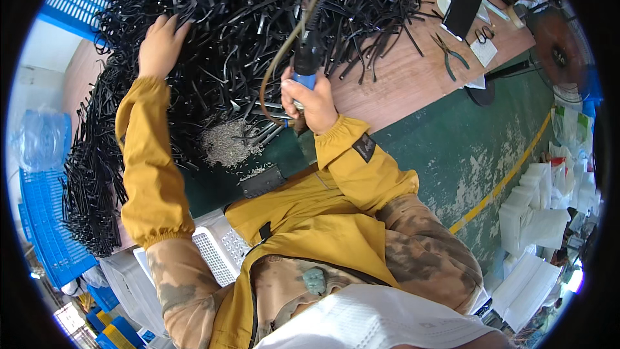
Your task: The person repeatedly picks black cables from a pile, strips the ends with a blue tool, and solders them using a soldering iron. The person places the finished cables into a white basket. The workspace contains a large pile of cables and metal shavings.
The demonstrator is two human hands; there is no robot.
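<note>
My left hand (162, 47) reaches to the far left side of a large tangled heap of black strips (213, 43), fingers slightly apart and fingertips against the strips. No strip is plainly held in it. My right hand (314, 102) is closed around the blue-and-black body of a hand-held power tool (306, 55) at the heap's near right edge. A brownish hose (277, 65) loops beside the tool; its exact type cannot be told. Between my forearms lies a mound of small silvery bits (227, 145), beside several straight strip ends.
Pliers (450, 57), a black phone (462, 9) and small scissors (484, 35) lie on the wooden tabletop (387, 87) at right. A fan (562, 53) stands beyond its corner. Blue plastic crates (53, 223) are at left, a white basket (215, 257) below.
</note>
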